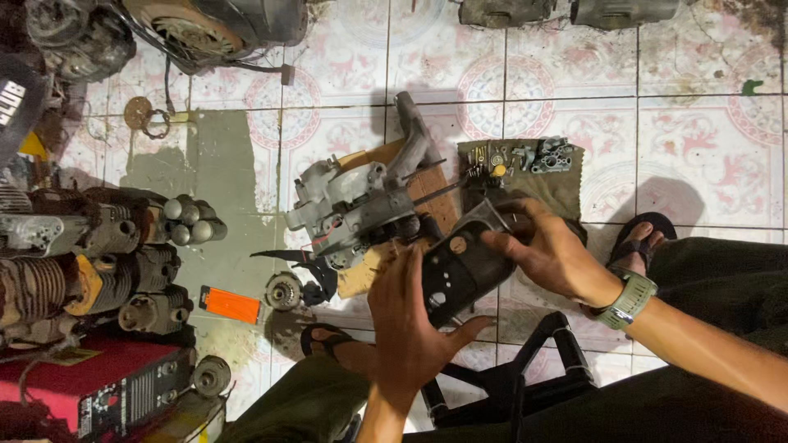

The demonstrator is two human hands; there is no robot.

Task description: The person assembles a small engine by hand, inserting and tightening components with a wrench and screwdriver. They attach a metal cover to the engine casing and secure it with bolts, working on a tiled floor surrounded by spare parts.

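Both my hands hold a black plastic engine cover (460, 267) with round holes, low in the middle of the view. My left hand (408, 324) grips its lower left edge from below. My right hand (552, 253), with a green watch at the wrist, clasps its upper right end. Just beyond the cover, a grey metal engine block (361, 201) lies on a wooden board (427, 193) on the tiled floor. To the right of it, small carburettor parts (548, 156) rest on an olive cloth (566, 184).
Several old engines (90, 262) are stacked at the left, above a red machine (98, 385). An orange tag (232, 304) and a gear (283, 290) lie on the floor. A black handle frame (533, 369) sits between my knees. My sandalled feet (636, 246) flank the work.
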